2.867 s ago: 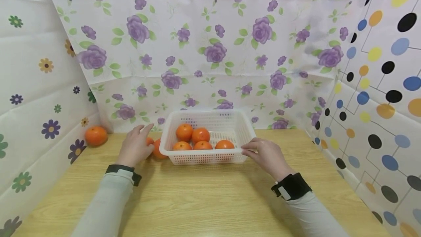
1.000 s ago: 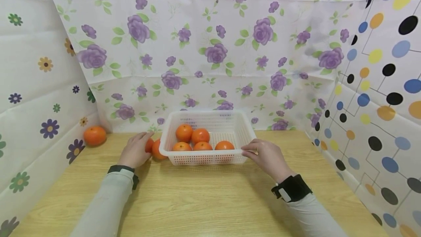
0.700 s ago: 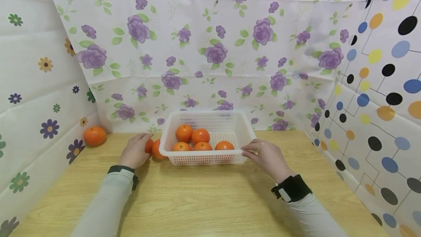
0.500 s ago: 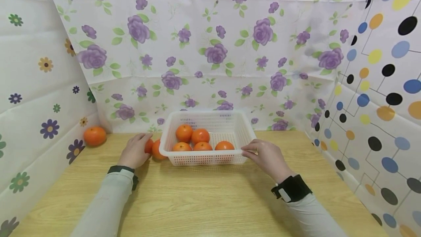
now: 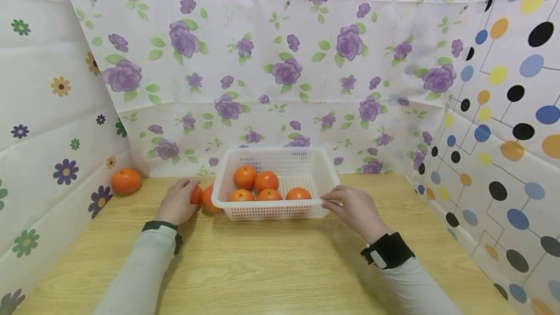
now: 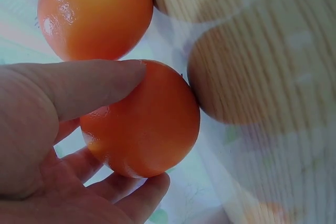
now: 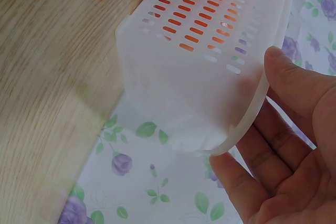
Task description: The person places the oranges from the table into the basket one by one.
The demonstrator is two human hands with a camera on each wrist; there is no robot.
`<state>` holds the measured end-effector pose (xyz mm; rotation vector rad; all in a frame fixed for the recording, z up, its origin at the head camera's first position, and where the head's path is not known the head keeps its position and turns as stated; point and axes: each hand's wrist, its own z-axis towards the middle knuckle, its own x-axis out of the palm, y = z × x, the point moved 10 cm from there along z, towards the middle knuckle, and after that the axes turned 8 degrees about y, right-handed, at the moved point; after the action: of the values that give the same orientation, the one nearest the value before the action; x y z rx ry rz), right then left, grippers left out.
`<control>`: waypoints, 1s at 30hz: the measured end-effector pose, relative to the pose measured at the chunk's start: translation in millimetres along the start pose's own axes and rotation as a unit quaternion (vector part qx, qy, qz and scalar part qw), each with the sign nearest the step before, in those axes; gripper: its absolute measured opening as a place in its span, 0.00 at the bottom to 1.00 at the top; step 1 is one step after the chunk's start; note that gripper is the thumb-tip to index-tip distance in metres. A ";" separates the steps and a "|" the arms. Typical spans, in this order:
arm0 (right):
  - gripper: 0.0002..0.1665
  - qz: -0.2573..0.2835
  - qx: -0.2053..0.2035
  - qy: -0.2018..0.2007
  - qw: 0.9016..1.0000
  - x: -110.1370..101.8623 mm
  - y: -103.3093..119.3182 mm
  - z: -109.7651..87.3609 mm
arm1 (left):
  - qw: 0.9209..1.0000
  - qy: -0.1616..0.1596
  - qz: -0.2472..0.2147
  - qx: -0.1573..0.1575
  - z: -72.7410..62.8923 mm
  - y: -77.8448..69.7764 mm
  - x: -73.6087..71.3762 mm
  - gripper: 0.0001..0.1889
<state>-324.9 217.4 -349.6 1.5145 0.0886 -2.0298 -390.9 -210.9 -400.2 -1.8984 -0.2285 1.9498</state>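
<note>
The right hand point(image 5: 353, 208) pinches the white perforated plastic basket point(image 5: 271, 203) by its near-right corner — apparently to steady it — while the left hand point(image 5: 177, 202) grips a glossy round orange fruit point(image 6: 149, 124) left of it, likely against rolling; five similar fruits point(image 5: 267, 180) sit inside.

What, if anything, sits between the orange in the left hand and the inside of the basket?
A second orange on the table, between the held orange and the basket. The basket's left side wall also intervenes; lifting over both looks likely necessary.
</note>
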 end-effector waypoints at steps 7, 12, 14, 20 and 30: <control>0.11 0.000 0.000 0.001 1.000 0.0 -0.2 -0.7 | 1.000 0.002 0.003 -0.001 1.1 1.1 2.2 0.37; 0.11 -0.002 -0.001 0.003 1.000 0.1 0.5 -0.9 | 1.000 0.002 0.002 0.000 1.1 1.3 2.5 0.37; 0.11 -0.001 -0.001 0.004 1.000 -0.1 0.7 -0.9 | 1.000 0.002 0.002 -0.001 1.1 1.4 2.7 0.36; 0.11 -0.002 0.000 0.004 1.000 -0.1 0.5 -0.7 | 1.000 -0.002 0.000 -0.001 1.6 1.7 2.6 0.36; 0.11 -0.003 0.009 0.007 1.000 0.9 -1.8 0.4 | 1.000 -0.011 0.002 0.004 0.7 2.3 -0.1 0.35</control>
<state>-326.3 218.4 -350.7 1.5398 0.0811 -2.0300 -392.0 -212.9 -401.0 -1.8739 -0.2242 1.9720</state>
